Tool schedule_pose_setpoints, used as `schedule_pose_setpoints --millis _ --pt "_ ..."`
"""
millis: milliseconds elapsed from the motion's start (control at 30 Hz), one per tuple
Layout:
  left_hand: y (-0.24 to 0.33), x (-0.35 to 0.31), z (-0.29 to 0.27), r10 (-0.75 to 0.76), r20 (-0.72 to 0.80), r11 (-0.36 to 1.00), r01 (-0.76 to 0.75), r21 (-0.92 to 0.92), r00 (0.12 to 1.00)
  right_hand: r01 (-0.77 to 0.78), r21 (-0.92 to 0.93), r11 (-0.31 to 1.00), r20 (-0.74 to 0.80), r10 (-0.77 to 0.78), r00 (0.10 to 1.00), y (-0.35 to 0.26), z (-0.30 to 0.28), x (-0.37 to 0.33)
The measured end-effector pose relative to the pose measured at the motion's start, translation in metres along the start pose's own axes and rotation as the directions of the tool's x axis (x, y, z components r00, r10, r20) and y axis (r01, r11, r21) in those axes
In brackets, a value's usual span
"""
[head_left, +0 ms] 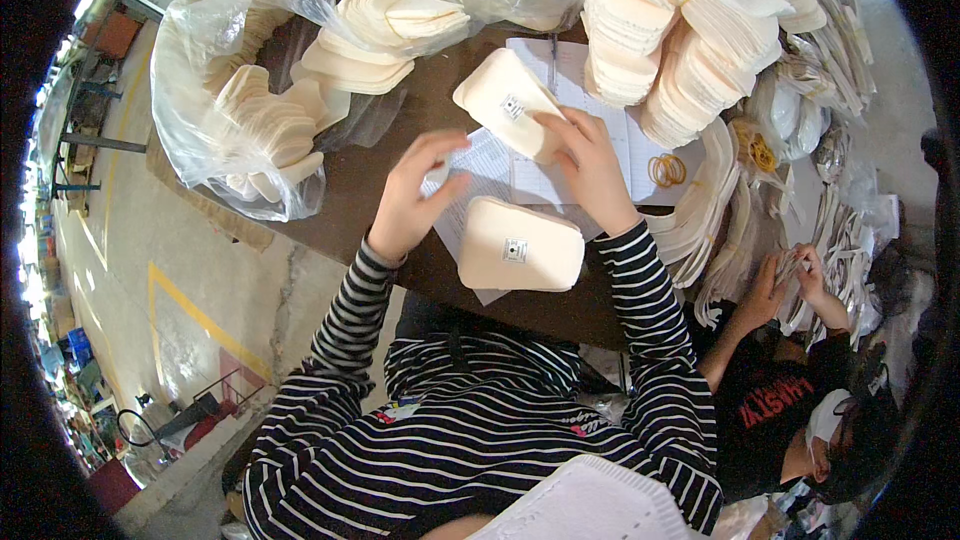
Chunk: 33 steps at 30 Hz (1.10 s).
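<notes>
Right hand [592,158] pinches the near end of a labelled cream pad [500,88] over papers [484,162] on the bench [345,190]; left hand [415,190], blurred, looks loosely open; pad seems light, softly bendable, best held by its rim

The near pad stack [520,246] lies on paper [487,160], rubber bands [667,171] rightward (plastic bag [185,80] beyond, left).

1. Moderately bright light fell over the work area; the cream pads [485,230] came out pale.
2. Along the far left rim, strong light burned patches to white.
3. Whitish glare streaked the clear plastic bag [185,110].
4. Motion blur softened the left hand [408,202].
5. A co-worker's dark shirt [765,430] sat in dimness.
6. Fisheye distortion bent the outer edges inside a black, grainy border.
</notes>
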<state>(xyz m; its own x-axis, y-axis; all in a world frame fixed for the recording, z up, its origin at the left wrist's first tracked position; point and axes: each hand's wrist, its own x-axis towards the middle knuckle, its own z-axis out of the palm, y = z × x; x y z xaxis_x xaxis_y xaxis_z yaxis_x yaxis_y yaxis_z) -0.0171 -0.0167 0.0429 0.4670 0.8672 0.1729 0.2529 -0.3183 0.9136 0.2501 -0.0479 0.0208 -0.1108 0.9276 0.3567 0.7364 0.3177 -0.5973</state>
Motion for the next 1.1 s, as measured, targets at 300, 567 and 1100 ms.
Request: schedule_pose_setpoints --millis 300,567,1100 --pt "-0.022 0.078 0.006 0.075 0.245 0.997 -0.080 0.010 0.967 0.211 -0.009 0.978 0.006 -0.211 0.978 -0.010 -0.022 -0.022" --pt "-0.038 0.031 0.011 -0.116 0.205 0.944 0.172 -0.281 0.972 -0.212 0.315 0.925 -0.039 0.236 0.971 -0.005 -0.009 -0.040" --pt "-0.037 0.019 0.023 0.006 0.052 0.998 -0.002 -0.062 0.999 -0.100 0.291 0.951 -0.035 0.115 0.993 -0.018 -0.013 -0.048"
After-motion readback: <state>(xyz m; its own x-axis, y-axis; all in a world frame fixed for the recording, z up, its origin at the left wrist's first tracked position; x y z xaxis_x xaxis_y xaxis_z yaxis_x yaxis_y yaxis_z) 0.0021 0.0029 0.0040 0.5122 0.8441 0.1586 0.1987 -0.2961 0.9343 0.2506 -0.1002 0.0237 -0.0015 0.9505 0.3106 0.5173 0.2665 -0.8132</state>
